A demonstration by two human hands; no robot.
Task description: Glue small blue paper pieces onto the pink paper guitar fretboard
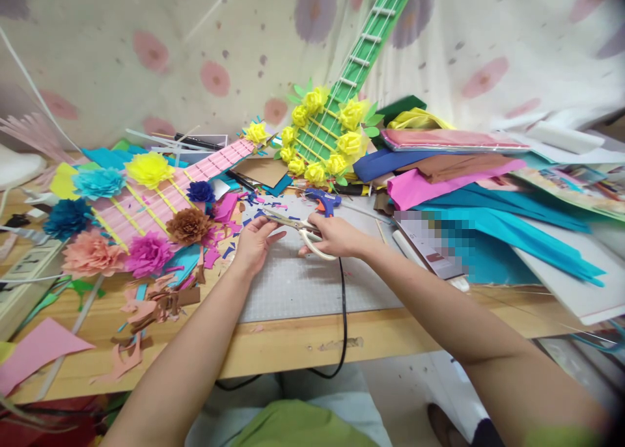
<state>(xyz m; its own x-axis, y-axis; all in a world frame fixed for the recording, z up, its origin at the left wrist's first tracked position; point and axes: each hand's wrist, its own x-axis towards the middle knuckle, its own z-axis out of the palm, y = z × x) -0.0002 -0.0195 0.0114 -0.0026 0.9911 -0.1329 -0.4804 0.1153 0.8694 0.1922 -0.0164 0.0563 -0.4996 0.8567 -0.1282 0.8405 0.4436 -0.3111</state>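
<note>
With bare forearms over the wooden table, gripping white-handled scissors in the right hand above a grey mat and bunching the fingers of the left hand at the blades; cannot tell around what. Just short of a blue glue gun, between a flowered pink guitar and heaped coloured paper, facing a green guitar.

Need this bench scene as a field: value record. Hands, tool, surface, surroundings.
tool: white-handled scissors, in the right hand
other hand: left hand, fingertips near the blade ends; any piece held there too small to tell
surface: gray cutting mat on wooden table
beyond scissors: blue glue gun
left: pink guitar shape with paper flowers; paper scraps
back: green guitar shape with yellow flowers
right: piled colored paper
</note>
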